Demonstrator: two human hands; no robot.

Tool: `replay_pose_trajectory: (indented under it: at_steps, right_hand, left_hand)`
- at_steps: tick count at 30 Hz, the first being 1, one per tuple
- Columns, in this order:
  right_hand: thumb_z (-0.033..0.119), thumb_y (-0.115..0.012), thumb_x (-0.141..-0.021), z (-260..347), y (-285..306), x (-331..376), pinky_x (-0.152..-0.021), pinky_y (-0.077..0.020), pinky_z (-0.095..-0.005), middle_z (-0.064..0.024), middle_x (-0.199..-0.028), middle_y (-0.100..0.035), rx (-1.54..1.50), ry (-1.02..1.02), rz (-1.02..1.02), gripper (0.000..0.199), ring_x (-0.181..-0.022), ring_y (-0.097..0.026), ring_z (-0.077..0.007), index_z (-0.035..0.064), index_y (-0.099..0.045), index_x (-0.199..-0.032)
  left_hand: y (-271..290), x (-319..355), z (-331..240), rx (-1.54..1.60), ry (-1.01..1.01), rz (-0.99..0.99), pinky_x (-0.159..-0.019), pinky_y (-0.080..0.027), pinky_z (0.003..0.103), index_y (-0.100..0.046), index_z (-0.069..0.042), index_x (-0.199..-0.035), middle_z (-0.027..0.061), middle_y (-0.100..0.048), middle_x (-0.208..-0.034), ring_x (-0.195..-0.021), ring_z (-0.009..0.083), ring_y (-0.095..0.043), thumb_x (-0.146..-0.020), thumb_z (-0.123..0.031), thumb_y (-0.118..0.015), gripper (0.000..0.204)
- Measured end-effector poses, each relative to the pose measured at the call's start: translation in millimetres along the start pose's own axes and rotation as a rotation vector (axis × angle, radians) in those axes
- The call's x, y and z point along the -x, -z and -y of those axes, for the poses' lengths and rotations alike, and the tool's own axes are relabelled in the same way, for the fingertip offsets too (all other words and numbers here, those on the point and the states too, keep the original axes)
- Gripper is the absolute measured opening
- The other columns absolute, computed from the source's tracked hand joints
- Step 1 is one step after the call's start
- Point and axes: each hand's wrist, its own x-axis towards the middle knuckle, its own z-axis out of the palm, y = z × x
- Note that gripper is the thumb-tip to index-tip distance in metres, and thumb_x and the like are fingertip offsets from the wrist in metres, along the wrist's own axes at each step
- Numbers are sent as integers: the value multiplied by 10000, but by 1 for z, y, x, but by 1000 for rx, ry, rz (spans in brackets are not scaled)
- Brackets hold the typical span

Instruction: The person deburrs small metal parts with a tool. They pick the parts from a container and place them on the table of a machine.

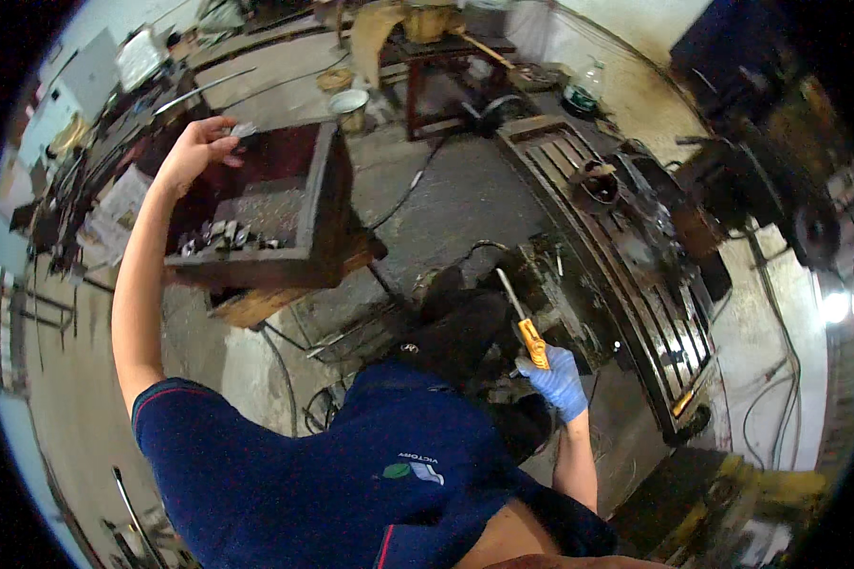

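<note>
My bare left hand (199, 155) is raised over the far left part of a dark open-topped box (324, 194). Its fingers pinch a small shiny metal piece (243, 130). Several small metal parts (226, 234) lie on the box's floor, mostly toward its near side. On the right, my right hand (558, 383), in a blue glove, is closed around the yellow handle of a screwdriver (532, 342). The slim metal shaft points up and away from me, and its tip is apart from anything I can make out.
A slotted metal machine table (626, 270) runs along my right, with dark machinery beyond it. A white bucket (349, 109) stands on the floor past the box. Farther back is a low table (455, 47). Cables (417, 180) cross the floor; a cluttered bench (114, 142) stands left.
</note>
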Motion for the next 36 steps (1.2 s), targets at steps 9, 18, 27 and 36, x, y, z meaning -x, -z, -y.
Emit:
replay_pose_trajectory:
  at_steps: [9,18,27,36]
  right_hand:
    - [391,-644,-722,57,58,38,-640,-474,-350,-185,-766,-620,124,-6,-219,402,-725,-623,-303,43,-616,-920]
    - [492,-604,-717,1,94,107,-583,-446,-412,-214,-678,-581,216,-336,-476,474,-623,-570,-365,22,-625,-778]
    - [500,-608,-729,-31,104,112,-601,-465,-339,-159,-646,-609,100,-439,-525,457,-649,-614,-239,50,-657,-787]
    - [223,-762,-667,-158,129,16,-579,-448,-238,10,-705,-628,-353,-97,-852,302,-614,-527,-55,19,-671,-870]
  left_hand:
    - [-247,-62,-169,659,-245,830,-807,-499,358,-476,-15,-1114,92,-596,-909,-739,201,-625,-780,-35,-589,353]
    - [-520,3,-168,1176,283,1099,-696,-539,438,-488,-41,-942,87,-577,-826,-570,214,-582,-881,-164,-517,140]
    - [-554,-30,-158,586,-127,1082,-598,-535,307,-471,-11,-1081,90,-546,-876,-711,187,-581,-813,-9,-551,280]
    - [-600,-84,-225,-312,-1155,644,-810,-439,430,-551,-55,-1050,173,-549,-1003,-950,358,-530,-673,10,-566,383]
